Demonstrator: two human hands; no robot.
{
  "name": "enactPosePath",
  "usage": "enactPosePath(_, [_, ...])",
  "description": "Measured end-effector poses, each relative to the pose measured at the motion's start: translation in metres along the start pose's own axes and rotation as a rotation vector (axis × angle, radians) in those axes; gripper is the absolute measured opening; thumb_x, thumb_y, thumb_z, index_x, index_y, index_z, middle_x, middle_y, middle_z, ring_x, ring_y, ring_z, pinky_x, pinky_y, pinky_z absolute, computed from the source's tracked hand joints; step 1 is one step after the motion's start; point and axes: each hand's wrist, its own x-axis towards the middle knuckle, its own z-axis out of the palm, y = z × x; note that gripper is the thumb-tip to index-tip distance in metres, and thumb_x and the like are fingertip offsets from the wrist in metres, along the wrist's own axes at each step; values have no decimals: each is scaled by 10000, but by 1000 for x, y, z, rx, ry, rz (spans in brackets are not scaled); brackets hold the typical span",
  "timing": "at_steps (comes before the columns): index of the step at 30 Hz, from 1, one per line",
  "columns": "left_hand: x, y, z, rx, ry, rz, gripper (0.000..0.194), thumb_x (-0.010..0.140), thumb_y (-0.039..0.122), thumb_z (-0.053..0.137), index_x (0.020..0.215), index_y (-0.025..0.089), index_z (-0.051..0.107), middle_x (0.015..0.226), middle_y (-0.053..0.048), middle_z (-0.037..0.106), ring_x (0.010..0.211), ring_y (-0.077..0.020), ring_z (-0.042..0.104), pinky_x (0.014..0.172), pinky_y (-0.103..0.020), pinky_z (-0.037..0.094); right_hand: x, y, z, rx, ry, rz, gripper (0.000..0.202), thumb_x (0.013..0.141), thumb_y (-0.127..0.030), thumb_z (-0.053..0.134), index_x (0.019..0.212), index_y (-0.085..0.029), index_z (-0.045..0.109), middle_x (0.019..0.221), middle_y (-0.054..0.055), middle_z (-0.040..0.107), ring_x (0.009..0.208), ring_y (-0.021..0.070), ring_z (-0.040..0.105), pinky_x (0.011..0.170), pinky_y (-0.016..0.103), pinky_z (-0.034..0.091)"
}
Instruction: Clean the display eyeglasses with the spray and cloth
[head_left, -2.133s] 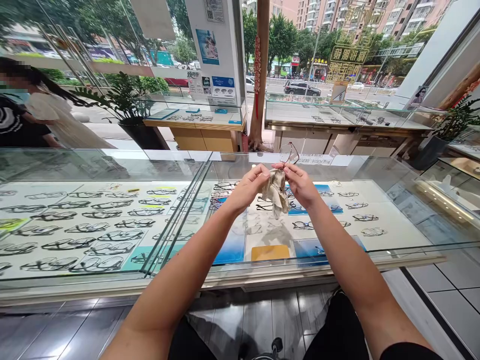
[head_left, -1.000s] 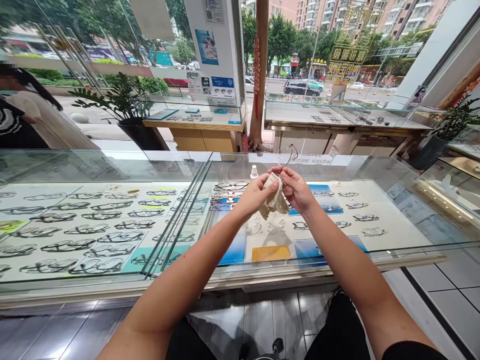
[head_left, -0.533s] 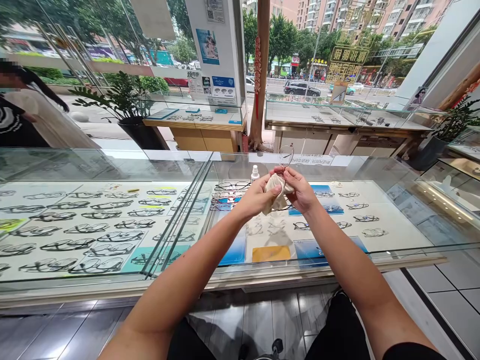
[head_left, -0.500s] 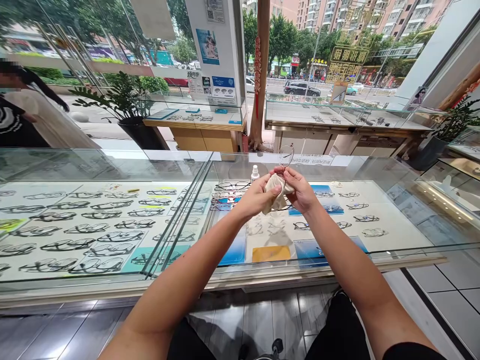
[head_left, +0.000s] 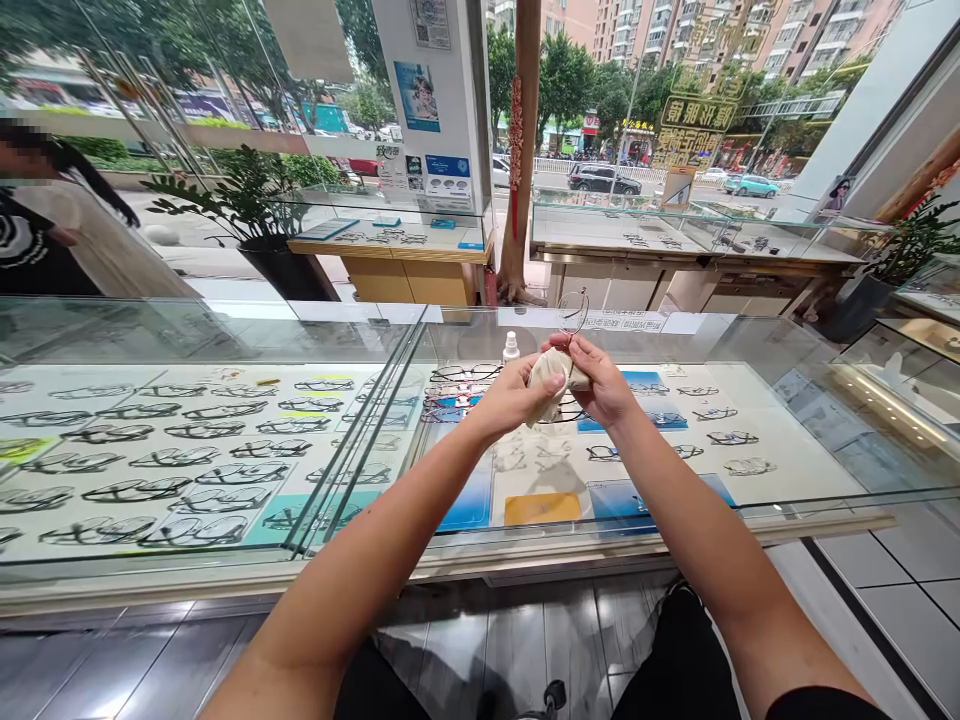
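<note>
Above the glass display counter, my left hand (head_left: 523, 392) is closed on a pale cream cloth (head_left: 550, 383), its thumb pressed on the folds. My right hand (head_left: 600, 380) pinches a pair of thin-framed eyeglasses (head_left: 574, 308). One round lens rim sticks up beyond the fingers. The cloth is wrapped about the lower part of the glasses, so that part is hidden. Both hands touch each other at the cloth. Just behind my left hand stands a small white spray bottle (head_left: 511, 347) on the counter.
Inside the glass counter (head_left: 450, 545) lie rows of eyeglasses (head_left: 214, 499), blue cards and a yellow card (head_left: 543, 508). Across the aisle stand more display cases (head_left: 420, 250) and a potted plant (head_left: 277, 265). At the far left is another person (head_left: 60, 220).
My hands stay in almost the same place, with the cloth folds and the left fingers shifted slightly around the eyeglasses.
</note>
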Motion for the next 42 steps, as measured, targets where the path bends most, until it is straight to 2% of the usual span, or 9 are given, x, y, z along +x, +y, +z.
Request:
enactPosePath(6, [-2,0,6,-25,35,63,720,789,735,930,1179,178,692,956,-30,682,800,-159,613,733,-276,523,1,3,1,40,-10,7,474,761,-590,985,1089,-282,838,1186,45,857,1026,210,770,885,316,639])
enactPosePath(13, [1,-6,8,33,83,121,758,862,863,789,1173,179,693,903,-26,668,745,-158,567,683,-282,474,-1,2,4,0,-23,4,390,813,-568,941,1077,-295,852,1284,38,851,948,185,743,747,276,617])
enactPosePath(17, [3,-9,9,-11,150,155,803,911,949,629,1157,189,710,947,-46,701,867,-194,632,784,-295,522,-2,0,8,16,-37,6,379,790,-537,963,1026,-260,859,1202,52,858,861,156,711,680,246,590])
enactPosePath(20, [2,-10,9,-42,160,126,793,976,938,529,1173,192,707,888,-36,680,820,-188,624,758,-294,518,-3,-1,10,29,-37,9,371,785,-508,978,1014,-238,867,1142,58,854,844,139,693,697,229,585])
enactPosePath(26, [2,-8,6,64,77,121,739,940,869,692,1166,165,672,788,12,604,644,-126,493,601,-263,432,-4,-2,9,40,-54,10,387,793,-517,984,1050,-248,881,1208,54,847,901,152,701,721,234,594])
enactPosePath(30, [2,-6,4,130,47,209,728,954,806,733,1276,156,682,979,-57,727,833,-182,647,748,-283,529,-4,-2,6,42,-47,36,421,806,-544,963,1100,-253,880,1139,47,834,800,137,662,643,238,564])
enactPosePath(34, [1,-5,5,245,124,271,695,976,777,724,1265,146,695,1014,-72,742,895,-200,666,805,-295,537,-3,0,7,25,-69,42,425,842,-546,927,1145,-252,881,1102,46,815,749,124,609,554,229,486])
enactPosePath(37, [1,-4,4,263,187,247,683,941,767,772,1207,142,703,905,-38,711,785,-174,613,712,-278,502,-5,0,12,4,-97,14,427,865,-574,912,1150,-256,893,1197,54,830,811,136,637,636,237,536])
enactPosePath(42, [1,-6,2,269,210,257,704,977,840,656,1119,154,724,815,-16,671,707,-159,555,655,-280,457,-10,-5,20,-21,-141,-51,411,875,-626,896,1093,-278,913,1404,54,817,1160,223,726,1004,312,600])
